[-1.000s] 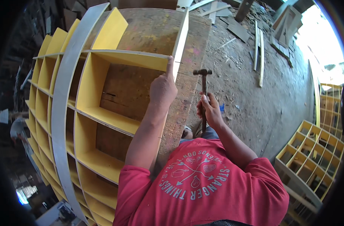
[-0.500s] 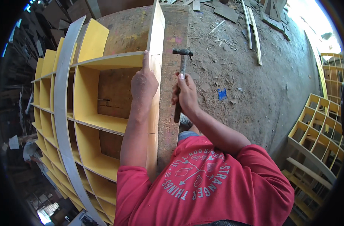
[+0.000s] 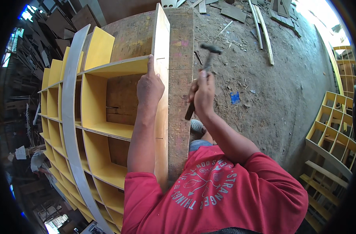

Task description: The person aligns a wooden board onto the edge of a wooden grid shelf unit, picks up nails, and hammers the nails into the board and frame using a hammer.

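Observation:
My right hand (image 3: 204, 94) is wrapped round the handle of a hammer (image 3: 210, 61), with the thumb along the shaft. The hammer's dark head is raised over the floor, to the right of the bench edge, and looks blurred. My left hand (image 3: 150, 86) lies at a long pale wooden board (image 3: 161, 43) standing on edge. Its index finger stretches to where a yellow shelf panel (image 3: 121, 66) meets that board, and the other fingers are curled against it. Short dark pencil lines mark the board. My left palm and fingertips are partly hidden.
A large yellow compartment frame (image 3: 96, 97) with a curved grey strip (image 3: 70, 105) across it rests on a worn workbench (image 3: 180, 89). Wood strips (image 3: 259, 27), scraps and a blue piece (image 3: 234, 97) lie on the dirt floor. More compartment frames (image 3: 333, 121) stand at the right.
My right hand has swung the hammer up and to the right, away from the board. My left hand stays at the same joint. The whole view has shifted slightly.

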The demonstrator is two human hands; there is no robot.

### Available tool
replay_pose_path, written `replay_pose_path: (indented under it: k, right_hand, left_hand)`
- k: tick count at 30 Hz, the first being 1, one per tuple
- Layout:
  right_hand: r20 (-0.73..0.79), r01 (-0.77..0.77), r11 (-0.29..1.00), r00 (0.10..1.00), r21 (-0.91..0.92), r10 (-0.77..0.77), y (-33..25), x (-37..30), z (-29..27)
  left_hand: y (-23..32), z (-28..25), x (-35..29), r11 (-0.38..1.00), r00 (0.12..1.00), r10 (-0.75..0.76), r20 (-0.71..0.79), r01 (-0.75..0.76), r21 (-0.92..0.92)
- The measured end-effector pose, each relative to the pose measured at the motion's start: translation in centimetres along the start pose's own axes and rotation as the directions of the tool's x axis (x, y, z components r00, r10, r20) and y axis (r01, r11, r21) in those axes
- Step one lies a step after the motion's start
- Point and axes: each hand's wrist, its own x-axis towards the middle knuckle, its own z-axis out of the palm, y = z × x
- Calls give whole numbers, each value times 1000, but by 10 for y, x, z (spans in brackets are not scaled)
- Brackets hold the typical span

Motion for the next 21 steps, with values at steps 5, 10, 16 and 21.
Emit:
replay_pose_path:
  k: [5,10,16,21]
  right_hand:
    - [-122,49,997,991,-52,-55,45,0,19]
    - [66,77,981,996,-178,-66,31,10,4]
    - [71,17,977,997,-211,-2,70,-2,25]
    - [-5,32,996,999,-83,-32,32,-2,26]
  left_hand:
    - [3,3,2,999,1000,29,-8,-30,-20]
    - [1,-3,-2,999,999,26,-25,-27,-30]
    - [-2,3,2,998,998,40,-46,-42,-40]
    - [0,-3,2,999,999,26,-32,-28,-40]
